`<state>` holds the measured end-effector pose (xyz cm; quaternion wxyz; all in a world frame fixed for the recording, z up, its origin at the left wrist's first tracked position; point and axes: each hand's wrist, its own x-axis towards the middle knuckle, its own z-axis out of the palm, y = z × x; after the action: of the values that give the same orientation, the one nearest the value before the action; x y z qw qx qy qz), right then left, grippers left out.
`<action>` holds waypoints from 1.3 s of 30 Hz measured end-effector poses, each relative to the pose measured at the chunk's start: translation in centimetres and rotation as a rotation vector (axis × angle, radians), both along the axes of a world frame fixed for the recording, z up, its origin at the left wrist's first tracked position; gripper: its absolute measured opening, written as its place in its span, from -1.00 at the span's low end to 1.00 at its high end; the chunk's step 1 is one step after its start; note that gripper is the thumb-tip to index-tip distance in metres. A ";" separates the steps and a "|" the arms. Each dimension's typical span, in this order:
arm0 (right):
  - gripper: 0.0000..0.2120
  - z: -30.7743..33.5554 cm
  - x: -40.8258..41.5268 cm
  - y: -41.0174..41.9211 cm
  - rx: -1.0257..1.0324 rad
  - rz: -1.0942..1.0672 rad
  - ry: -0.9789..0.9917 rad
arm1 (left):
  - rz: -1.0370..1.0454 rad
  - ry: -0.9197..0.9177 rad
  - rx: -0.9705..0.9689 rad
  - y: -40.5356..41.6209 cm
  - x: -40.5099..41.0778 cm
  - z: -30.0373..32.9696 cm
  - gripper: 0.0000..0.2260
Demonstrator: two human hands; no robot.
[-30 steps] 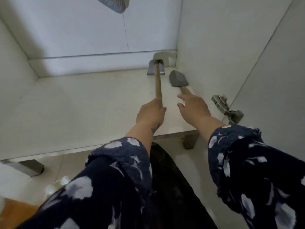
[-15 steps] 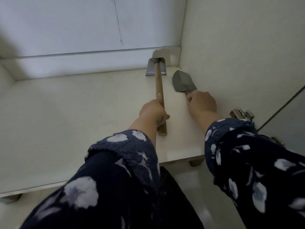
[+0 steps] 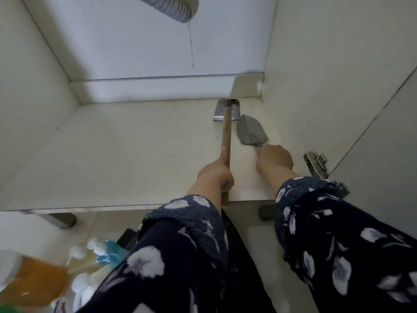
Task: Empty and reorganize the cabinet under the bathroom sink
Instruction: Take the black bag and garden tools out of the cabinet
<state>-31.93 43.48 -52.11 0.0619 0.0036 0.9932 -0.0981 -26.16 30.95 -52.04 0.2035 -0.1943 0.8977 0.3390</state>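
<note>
I look into a white cabinet whose floor (image 3: 126, 154) holds two garden tools at the right. A small hoe (image 3: 226, 125) with a long wooden handle lies pointing to the back corner, its metal head by the back wall. My left hand (image 3: 216, 172) is closed around the handle's lower part. Just to the right lies a grey trowel (image 3: 251, 132), blade facing the back. My right hand (image 3: 274, 160) covers and grips its handle, which is hidden under the fingers.
A corrugated grey drain hose (image 3: 171, 6) hangs from the top. A metal door hinge (image 3: 314, 164) sits on the right wall beside the open door (image 3: 383, 154). Blurred bottles, orange, yellow and blue (image 3: 74, 263), stand on the floor at the lower left.
My right hand, open above the trowel's handle a second ago, has closed on it. The view has shifted back, showing the hose and the bottles on the floor.
</note>
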 end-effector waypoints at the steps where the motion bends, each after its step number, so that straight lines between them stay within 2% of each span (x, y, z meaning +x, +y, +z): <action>1: -0.69 0.1 0.8 0.0 -0.015 0.002 -0.006 | 0.016 0.009 0.014 0.0 0.6 -0.1 -0.07; 9: -0.60 2.0 8.8 1.1 -0.119 0.009 0.012 | 0.017 0.149 0.034 -0.7 8.7 0.2 -0.05; 14: -0.56 1.7 17.6 1.4 -0.217 -0.106 -0.015 | -0.041 0.191 0.028 -0.2 16.2 1.4 -0.11; 21: -0.54 1.0 30.1 4.0 -0.193 -0.308 -0.004 | -0.193 0.212 0.130 0.8 25.8 1.1 -0.11; 25: -0.59 -0.2 36.9 5.2 -0.154 -0.417 -0.051 | -0.305 0.160 0.148 1.7 30.8 -0.5 -0.11; 29: -0.54 -3.1 41.6 5.9 -0.116 -0.474 -0.125 | -0.367 0.068 0.160 2.8 34.2 -3.7 -0.10; 34: -0.65 -7.7 43.8 7.3 -0.110 -0.493 -0.161 | -0.405 -0.047 0.172 4.8 35.9 -8.7 -0.12; 39: -0.61 -11.6 43.2 9.0 -0.106 -0.496 -0.153 | -0.417 -0.110 0.202 7.4 35.5 -12.7 -0.14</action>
<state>11.26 52.49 -63.73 0.1112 0.2509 0.9479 -0.1618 9.32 38.31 -64.76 0.3359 -0.0018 0.8676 0.3665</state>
